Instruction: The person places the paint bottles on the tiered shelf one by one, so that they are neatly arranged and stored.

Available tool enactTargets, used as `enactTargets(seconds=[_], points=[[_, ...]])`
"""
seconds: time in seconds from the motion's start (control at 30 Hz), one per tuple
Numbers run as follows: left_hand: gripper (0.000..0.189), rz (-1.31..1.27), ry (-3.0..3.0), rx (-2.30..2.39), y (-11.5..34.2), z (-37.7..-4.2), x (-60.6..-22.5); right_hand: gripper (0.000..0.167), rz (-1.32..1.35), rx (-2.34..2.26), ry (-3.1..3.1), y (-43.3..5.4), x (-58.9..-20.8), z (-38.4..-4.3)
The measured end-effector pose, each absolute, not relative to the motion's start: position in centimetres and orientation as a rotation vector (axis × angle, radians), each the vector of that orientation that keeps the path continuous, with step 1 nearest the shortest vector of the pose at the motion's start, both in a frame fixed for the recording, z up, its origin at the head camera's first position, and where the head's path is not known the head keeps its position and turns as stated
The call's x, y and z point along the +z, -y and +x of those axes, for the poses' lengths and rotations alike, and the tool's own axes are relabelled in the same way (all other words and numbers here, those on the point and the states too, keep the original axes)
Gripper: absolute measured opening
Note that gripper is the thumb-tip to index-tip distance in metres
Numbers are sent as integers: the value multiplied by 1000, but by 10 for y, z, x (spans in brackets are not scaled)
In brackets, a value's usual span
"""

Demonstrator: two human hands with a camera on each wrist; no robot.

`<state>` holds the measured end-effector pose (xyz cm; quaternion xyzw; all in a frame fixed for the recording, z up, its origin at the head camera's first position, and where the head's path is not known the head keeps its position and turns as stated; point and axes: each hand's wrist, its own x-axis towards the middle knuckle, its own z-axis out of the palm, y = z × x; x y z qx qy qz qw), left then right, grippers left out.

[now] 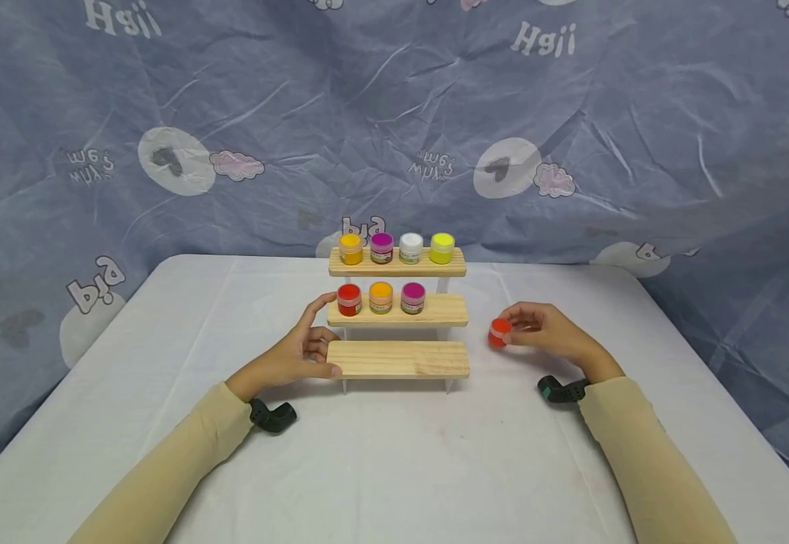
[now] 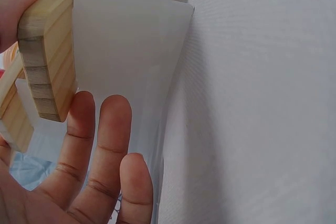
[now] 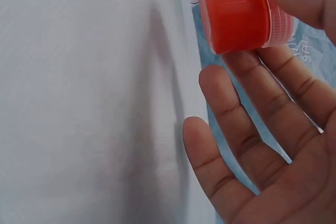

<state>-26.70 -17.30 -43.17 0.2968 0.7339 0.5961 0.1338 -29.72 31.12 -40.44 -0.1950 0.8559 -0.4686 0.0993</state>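
A three-tier wooden display stand (image 1: 394,358) with pale translucent side supports (image 2: 126,45) stands mid-table. My left hand (image 1: 302,351) holds its left end, the thumb on the bottom shelf and the index finger reaching to the middle one. In the left wrist view, the other fingers lie under and beside the plank. To the right of the stand, my right hand (image 1: 547,332) pinches a small red-orange paint jar (image 3: 236,14) with a clear lid, tilted on its side between thumb and fingers. On the middle shelf sit a red jar (image 1: 349,300), an orange jar (image 1: 381,298) and a purple jar (image 1: 413,298).
Along the top shelf stand a yellow-orange jar (image 1: 351,249), a purple jar (image 1: 382,248), a white-lidded jar (image 1: 411,248) and a bright yellow jar (image 1: 442,248). A white cloth (image 1: 394,468) covers the table. Behind hangs a grey-blue printed curtain (image 1: 367,98).
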Motion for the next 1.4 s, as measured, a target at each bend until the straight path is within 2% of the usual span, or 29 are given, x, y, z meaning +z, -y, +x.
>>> enactTargets(seconds=[0.63, 0.97, 1.4], points=[[122, 868, -2103, 1746, 174, -267, -432, 32, -736, -1511, -2527, -287, -360, -275], [122, 861, -2107, 1747, 173, -266, -431, 29, -867, -1552, -2588, -268, -353, -272], [121, 866, -2123, 1735, 173, -266, -431, 27, -853, -1609, -2635, -245, -350, -278]])
